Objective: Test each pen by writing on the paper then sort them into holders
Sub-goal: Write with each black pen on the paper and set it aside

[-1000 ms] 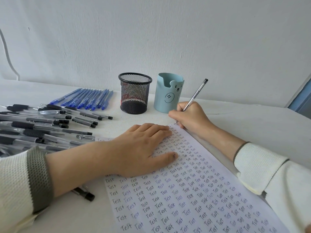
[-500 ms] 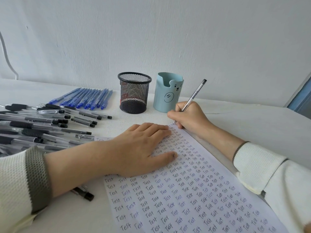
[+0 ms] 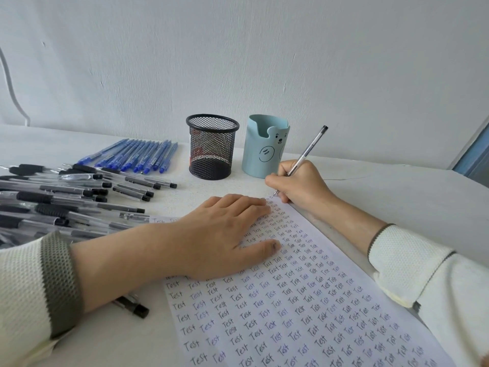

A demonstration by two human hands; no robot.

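gripping a clear pen (image 3: 307, 151) in the right hand (image 3: 299, 184), tip at the far corner of the paper (image 3: 304, 308); pressing the left hand (image 3: 219, 234) flat on the paper, fingers straight.

Bright, soft, even daylight with a cool bluish cast over the white wall (image 3: 264, 49) and the surface (image 3: 397, 197). Shadows are faint and diffuse: a thin dark one under the left hand (image 3: 225, 234), a small one at the base of the mesh holder (image 3: 212, 147). Can't tell the light's direction. Writing on the paper (image 3: 291, 313) is sharp mid-frame. Black pens (image 3: 53, 202) smear at the left edge. Wide-angle bend: the surface's far edge curves, and the sleeves (image 3: 23, 287) in the lower corners look stretched.
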